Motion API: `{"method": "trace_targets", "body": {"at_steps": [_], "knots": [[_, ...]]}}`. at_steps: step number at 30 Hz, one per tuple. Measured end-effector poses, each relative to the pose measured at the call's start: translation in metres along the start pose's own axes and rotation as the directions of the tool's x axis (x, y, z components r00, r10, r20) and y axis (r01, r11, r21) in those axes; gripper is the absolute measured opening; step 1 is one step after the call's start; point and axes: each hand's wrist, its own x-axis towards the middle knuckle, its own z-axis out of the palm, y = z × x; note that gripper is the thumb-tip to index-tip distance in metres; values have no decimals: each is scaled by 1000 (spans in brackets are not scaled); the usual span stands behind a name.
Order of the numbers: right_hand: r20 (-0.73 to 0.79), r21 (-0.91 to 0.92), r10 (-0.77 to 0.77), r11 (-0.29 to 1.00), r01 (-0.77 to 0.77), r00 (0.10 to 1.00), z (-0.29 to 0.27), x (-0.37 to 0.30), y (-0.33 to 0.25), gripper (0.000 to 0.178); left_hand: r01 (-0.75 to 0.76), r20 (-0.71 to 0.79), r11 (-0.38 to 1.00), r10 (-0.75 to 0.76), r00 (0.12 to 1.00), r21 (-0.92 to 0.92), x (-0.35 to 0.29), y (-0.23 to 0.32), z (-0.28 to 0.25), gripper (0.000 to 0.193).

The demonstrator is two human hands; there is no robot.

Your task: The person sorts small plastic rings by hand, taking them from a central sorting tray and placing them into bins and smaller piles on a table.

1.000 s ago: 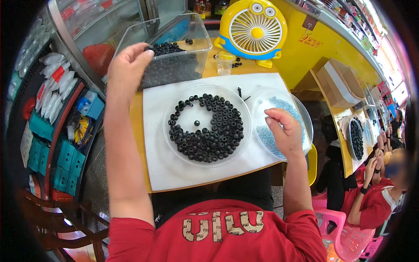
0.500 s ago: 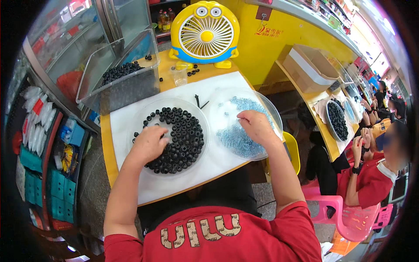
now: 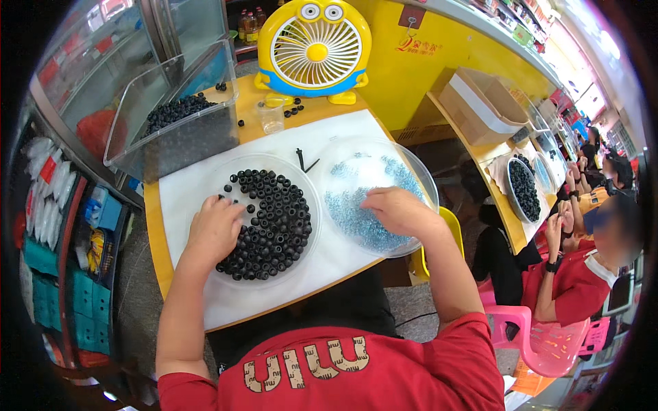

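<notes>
My left hand is over the left side of a clear round dish of black beads with holes. Its fingers are curled in, and whatever they hold is hidden. Some loose beads lie close to the fingertips. On the right, a second clear round dish holds many tiny pale-blue pieces, too small to name. My right hand reaches down into that dish, fingertips pinched together among the pieces. Between the dishes, toward the back, lie two thin black strips on white paper.
A clear bin with more black beads stands at the back left, near a small clear cup. Behind is a yellow fan. To the right are a cardboard box, a bowl of black beads and a seated co-worker.
My left hand has drawn back toward the dish's left edge, its fingers now more curled. My right hand has moved nearer to me within the blue pieces. The whole view has shifted slightly.
</notes>
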Motion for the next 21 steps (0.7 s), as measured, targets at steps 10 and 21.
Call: {"method": "trace_targets", "body": {"at_steps": [10, 21], "knots": [[-307, 263, 147, 963, -64, 940, -8, 36, 15, 22, 58, -74, 910, -97, 993, -411, -18, 12, -24, 18], [-218, -110, 137, 980, -164, 966, -10, 147, 17, 21, 176, -123, 809, -291, 949, -561, -30, 7, -24, 18]]}}
